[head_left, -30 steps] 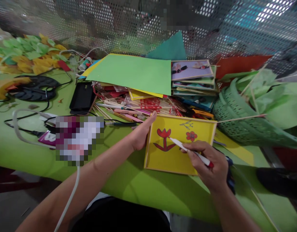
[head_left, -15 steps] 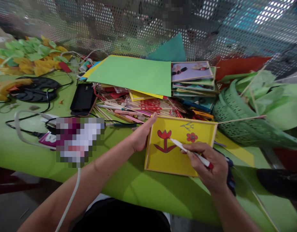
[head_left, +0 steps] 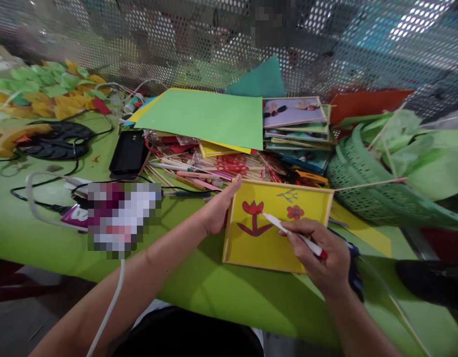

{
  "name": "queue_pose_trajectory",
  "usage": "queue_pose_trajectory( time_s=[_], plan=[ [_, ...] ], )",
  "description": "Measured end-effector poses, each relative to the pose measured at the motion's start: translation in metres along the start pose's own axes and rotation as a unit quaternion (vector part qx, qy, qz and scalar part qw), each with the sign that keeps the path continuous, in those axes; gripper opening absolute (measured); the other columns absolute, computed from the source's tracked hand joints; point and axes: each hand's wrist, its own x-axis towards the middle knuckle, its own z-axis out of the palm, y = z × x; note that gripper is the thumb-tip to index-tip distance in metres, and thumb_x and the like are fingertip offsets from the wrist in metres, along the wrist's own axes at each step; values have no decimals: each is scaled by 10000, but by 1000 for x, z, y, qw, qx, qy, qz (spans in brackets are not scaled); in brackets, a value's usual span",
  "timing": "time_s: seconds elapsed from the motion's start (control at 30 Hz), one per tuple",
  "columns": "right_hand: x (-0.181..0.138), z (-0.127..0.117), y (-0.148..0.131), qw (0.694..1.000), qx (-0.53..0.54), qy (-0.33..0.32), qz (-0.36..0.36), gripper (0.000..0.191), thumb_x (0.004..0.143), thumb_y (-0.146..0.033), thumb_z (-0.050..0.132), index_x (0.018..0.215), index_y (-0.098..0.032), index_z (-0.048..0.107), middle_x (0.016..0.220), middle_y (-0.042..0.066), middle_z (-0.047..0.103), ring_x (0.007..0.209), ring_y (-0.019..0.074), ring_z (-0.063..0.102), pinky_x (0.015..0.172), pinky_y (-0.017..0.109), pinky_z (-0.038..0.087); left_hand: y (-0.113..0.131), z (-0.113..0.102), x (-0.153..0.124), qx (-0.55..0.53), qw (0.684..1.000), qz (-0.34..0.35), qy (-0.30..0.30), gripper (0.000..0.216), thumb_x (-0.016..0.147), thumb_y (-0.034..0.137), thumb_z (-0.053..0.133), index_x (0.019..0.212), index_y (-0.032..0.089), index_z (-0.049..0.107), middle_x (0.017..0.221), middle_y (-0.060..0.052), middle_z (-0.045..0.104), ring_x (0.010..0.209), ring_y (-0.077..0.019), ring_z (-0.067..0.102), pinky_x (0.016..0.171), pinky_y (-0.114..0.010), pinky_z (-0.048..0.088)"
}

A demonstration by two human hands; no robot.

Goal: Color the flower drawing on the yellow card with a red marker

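A yellow picture [head_left: 268,250] with a thin wooden frame lies tilted toward me at the table's front. Drawn on it are a red tulip [head_left: 254,218], a small red flower [head_left: 295,212] and an uncoloured sketch [head_left: 287,195]. My left hand [head_left: 217,213] grips the frame's left edge, thumb along the upper corner; the other fingers are hidden behind it. Pinched in my right hand [head_left: 321,253] is a white felt-tip marker [head_left: 275,221] with a red end. Its tip is at the right side of the tulip's bloom, and the hand covers the picture's lower right.
Behind the picture lie several pencils and sticks [head_left: 199,173], under green paper sheets [head_left: 210,116]. A stack of framed pictures [head_left: 294,113] and a green basket [head_left: 357,171] stand to the right. At left are a black phone [head_left: 127,152], cables and a purple power strip [head_left: 74,215].
Almost nothing differs. The marker tip stays by the tulip's bloom, and both hands keep their holds; the whole view has shifted very slightly.
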Motion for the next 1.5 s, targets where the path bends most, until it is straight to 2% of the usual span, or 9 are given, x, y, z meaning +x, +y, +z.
queue_pose_trajectory(
  time_s=[0.13,0.3,0.5,0.67,0.87,1.23,1.33,1.43,1.5],
  plan=[
    [0,0,0,1000,-3,-6,-4,137,894,-165,679,1000,-223,743,823,24,785,661,171,736,549,255,533,0,0,0,-1,1000,7,-6,691,908,713,556,1360,199,647,1311,-164,720,1284,-406,631,1130,-573,447],
    [-1,2,3,1000,-4,-4,-2,155,897,-155,677,1021,-228,736,855,30,787,722,181,748,621,272,562,1,2,-1,5,1000,4,-6,670,927,690,545,1378,203,634,1299,-159,727,1280,-407,633,1130,-580,443],
    [2,2,-1,1000,0,-1,-12,142,900,-154,670,1008,-221,731,839,26,786,696,173,748,615,263,569,1,6,-2,3,1000,8,-12,634,989,649,445,1364,178,643,1295,-155,730,1323,-380,609,1181,-553,394],
    [0,0,0,999,19,24,14,136,903,-155,678,1008,-219,735,845,15,782,713,159,742,661,253,576,1,7,-2,4,1000,8,-1,615,1004,624,429,1359,171,645,1312,-151,723,1351,-371,588,1192,-545,381],
    [-2,1,4,1000,9,9,10,157,908,-152,678,1038,-222,732,888,18,786,751,154,740,708,256,575,1,5,-4,14,1000,8,-19,696,929,712,523,1329,162,666,1358,-176,691,1359,-404,572,1184,-556,384],
    [-4,-1,5,999,27,7,24,168,907,-154,682,1036,-243,743,889,13,777,768,169,734,731,294,561,2,3,-4,24,1000,12,-10,720,925,724,516,1359,163,643,1404,-172,661,1362,-401,570,1180,-569,391],
    [-7,-2,7,993,72,62,69,174,914,-166,685,1060,-241,745,907,26,777,777,181,719,710,308,546,4,1,-4,31,999,19,-3,728,913,739,517,1331,161,659,1388,-181,670,1347,-414,580,1169,-594,396],
    [-5,-2,8,970,170,143,103,202,933,-213,677,1126,-233,730,955,43,779,687,154,654,625,292,504,9,0,-4,24,999,39,-1,720,922,731,510,1332,159,658,1363,-183,686,1328,-410,599,1159,-595,410],
    [-2,-1,8,953,232,164,102,224,942,-255,664,1157,-225,723,1007,64,779,647,142,616,595,293,479,13,-2,-3,14,999,51,2,711,934,719,502,1344,157,651,1351,-178,695,1321,-397,608,1158,-580,420]
  ],
)
